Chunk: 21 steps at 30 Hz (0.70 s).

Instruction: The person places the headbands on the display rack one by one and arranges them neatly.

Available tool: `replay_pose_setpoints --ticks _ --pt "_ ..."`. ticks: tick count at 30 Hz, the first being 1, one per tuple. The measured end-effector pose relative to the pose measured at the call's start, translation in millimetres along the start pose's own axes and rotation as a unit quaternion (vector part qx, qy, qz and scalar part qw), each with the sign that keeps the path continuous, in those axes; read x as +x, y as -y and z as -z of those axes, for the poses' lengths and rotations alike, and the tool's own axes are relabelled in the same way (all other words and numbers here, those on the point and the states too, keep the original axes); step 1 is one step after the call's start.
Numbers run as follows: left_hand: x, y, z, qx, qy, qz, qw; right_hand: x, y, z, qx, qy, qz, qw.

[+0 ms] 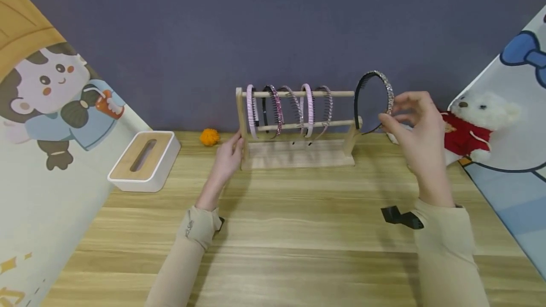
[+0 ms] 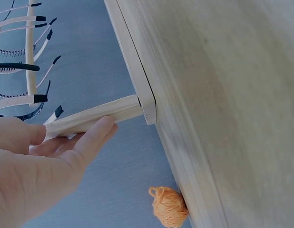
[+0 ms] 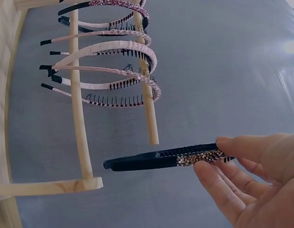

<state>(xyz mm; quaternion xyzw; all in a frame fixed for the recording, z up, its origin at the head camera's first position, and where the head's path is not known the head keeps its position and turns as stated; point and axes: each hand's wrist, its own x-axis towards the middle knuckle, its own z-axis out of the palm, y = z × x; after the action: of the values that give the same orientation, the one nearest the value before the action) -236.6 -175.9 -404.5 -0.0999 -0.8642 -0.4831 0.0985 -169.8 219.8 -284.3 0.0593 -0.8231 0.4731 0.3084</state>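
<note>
A wooden headband rack (image 1: 298, 158) stands near the back wall, its two rails carrying several headbands, among them a light pink one (image 1: 309, 112) and a glittery dark pink one (image 1: 278, 110). My left hand (image 1: 229, 156) grips the rack's left post (image 2: 97, 115) between thumb and fingers. At the other end, my right hand (image 1: 424, 139) pinches a black headband (image 1: 359, 101) with sparkly stones by its stone-covered side. In the right wrist view this headband (image 3: 142, 164) is off the rack, just past the top rail's free end (image 3: 152, 135), its black ends pointing toward the lower rail.
A white tissue box (image 1: 162, 165) with a wooden lid sits at the left, and an orange yarn ball (image 1: 209, 137) lies left of the rack. Behind my right hand sits a white teddy bear (image 1: 467, 131) in red. A dark wall (image 1: 192, 37) rises close behind the rack.
</note>
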Motion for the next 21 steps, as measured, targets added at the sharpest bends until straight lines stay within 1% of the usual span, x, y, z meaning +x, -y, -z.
replay_pose_setpoints --ticks 12,16,21 --pt "0.2 -1.0 0.3 0.001 0.001 0.003 1.0000 11.1 -0.5 -23.0 -0.021 0.027 0.018 0.9992" --pt "-0.2 -1.2 0.2 -0.004 0.004 0.008 1.0000 12.5 0.1 -33.4 -0.038 0.037 0.024 0.9983" --pt "-0.1 -2.1 -0.4 0.001 0.004 0.013 0.9999 10.9 -3.8 -45.5 -0.051 0.054 0.027 0.9969"
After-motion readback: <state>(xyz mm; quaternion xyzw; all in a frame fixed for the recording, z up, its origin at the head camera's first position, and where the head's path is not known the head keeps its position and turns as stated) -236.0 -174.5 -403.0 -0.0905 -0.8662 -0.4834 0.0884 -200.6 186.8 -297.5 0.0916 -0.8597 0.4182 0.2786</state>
